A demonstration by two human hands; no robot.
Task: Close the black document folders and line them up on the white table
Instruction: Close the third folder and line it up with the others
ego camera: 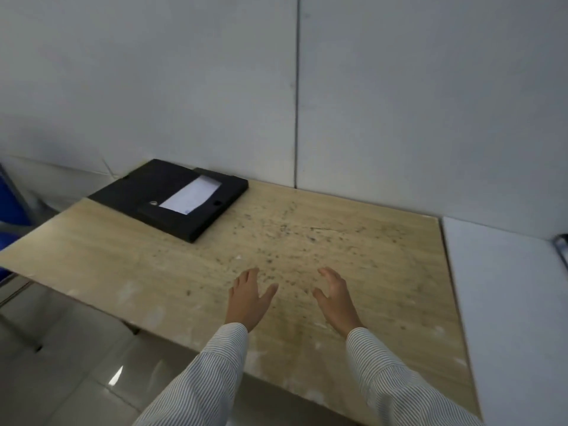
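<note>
A black document folder (pixel 172 198) lies flat at the far left corner of a speckled wooden table (pixel 307 247), near the wall. A white label shows on its top face. My left hand (pixel 249 298) and my right hand (pixel 335 299) hover side by side over the middle of the wooden table, fingers spread, palms facing each other, holding nothing. Both are well short of the folder. A white table (pixel 510 302) adjoins the wooden one on the right; only part of it shows.
A grey panelled wall (pixel 295 103) runs behind both tables. Blue objects (pixel 12 204) stand at the far left. A dark item (pixel 562 244) pokes in at the right edge over the white table. Glossy tiled floor (pixel 76 364) lies below left.
</note>
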